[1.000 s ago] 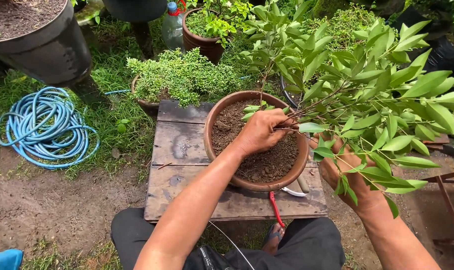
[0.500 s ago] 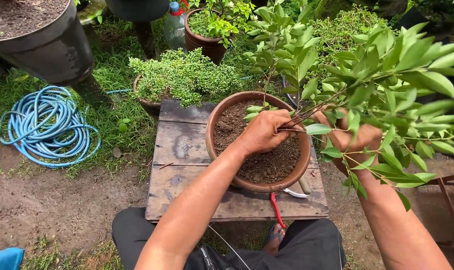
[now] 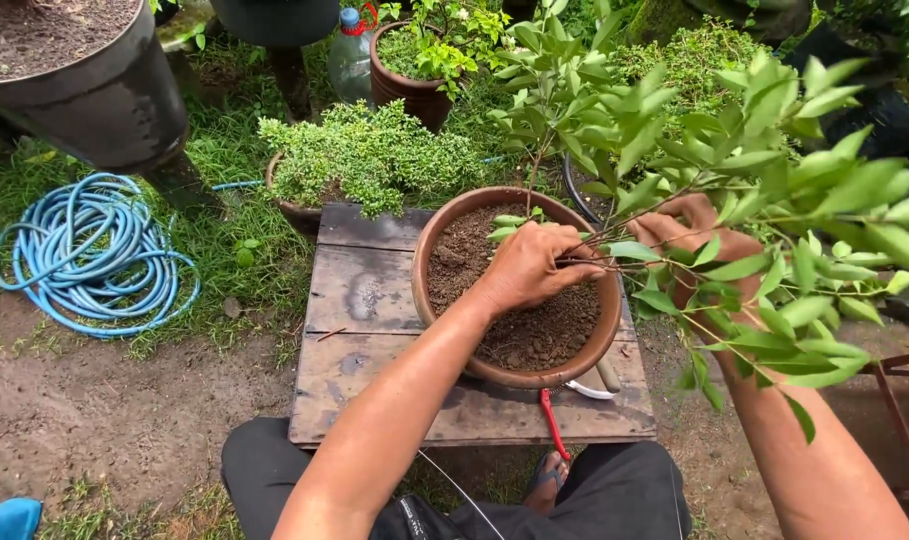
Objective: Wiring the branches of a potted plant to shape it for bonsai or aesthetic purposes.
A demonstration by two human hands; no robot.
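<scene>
Wooden board (image 3: 374, 300) on muddy ground (image 3: 104, 420), grass (image 3: 244, 250) beyond.

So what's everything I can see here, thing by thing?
Clay pot: one, brown, filled with soil, on the board.
Leafy plant: one, green, its thin stems leaning right out of the pot.
Wooden board: one, dark weathered, under the pot.
Pruning shears: one, red handles, mostly hidden below the pot.
Small-leaved shrub: one, pale green, behind the board.
Far potted plant: one, brown pot, top centre.
Plastic bottle: one, clear with blue cap, beside it.
Hose: one, blue, coiled on the grass at left.
Large black pot: one, top left.
Left hand: pinching the stems at the soil.
Right hand: behind the leaves, at the pot's right rim.
</scene>
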